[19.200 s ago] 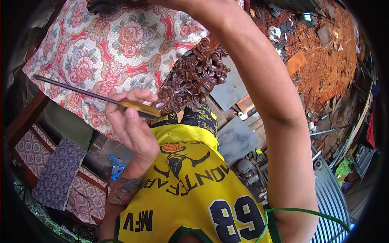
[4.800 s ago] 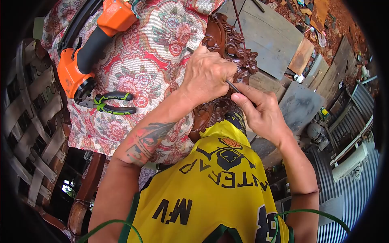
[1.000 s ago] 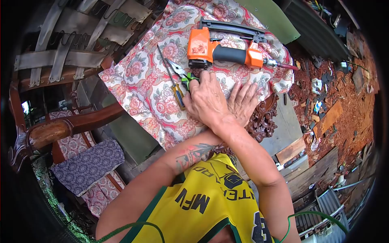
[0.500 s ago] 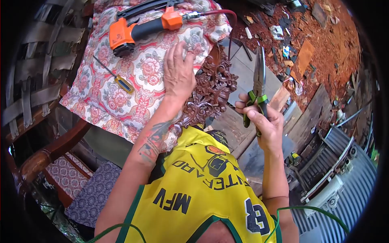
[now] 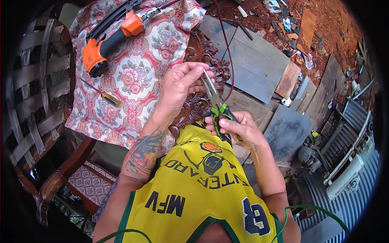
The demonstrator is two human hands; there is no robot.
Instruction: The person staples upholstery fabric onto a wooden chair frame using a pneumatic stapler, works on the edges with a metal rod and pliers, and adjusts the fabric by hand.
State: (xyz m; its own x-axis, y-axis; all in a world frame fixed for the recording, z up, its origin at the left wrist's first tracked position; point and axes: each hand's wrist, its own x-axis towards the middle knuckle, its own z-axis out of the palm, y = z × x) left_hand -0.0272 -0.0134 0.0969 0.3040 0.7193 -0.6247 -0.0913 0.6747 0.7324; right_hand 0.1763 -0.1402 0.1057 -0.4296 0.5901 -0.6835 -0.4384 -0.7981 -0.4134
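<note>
My right hand (image 5: 239,127) is wrapped round the green-and-black handles of long-nose pliers (image 5: 211,94). Their jaws point up and left, toward my left hand (image 5: 182,83). Thumb and fingers of that hand are pinched together right at the jaw tips; whether a small piece sits between them I cannot make out. Below and beside both hands is a dark carved wooden frame (image 5: 194,106). Left of it, a floral-patterned fabric (image 5: 133,79) covers a padded piece. On the fabric lie an orange-and-black air stapler (image 5: 111,43) and a screwdriver (image 5: 109,99) with a yellow handle.
A dark red air hose (image 5: 225,44) runs from the stapler down past the carved frame. At the left stands a wooden chair frame with woven straps (image 5: 42,77). Boards (image 5: 259,60) cover the ground on the right, near reddish debris-strewn soil (image 5: 336,24) and corrugated metal sheeting (image 5: 356,202).
My left hand has lifted off the fabric to the pliers' tips. My right hand has brought the pliers left and down, nearer my body. The view has shifted somewhat.
</note>
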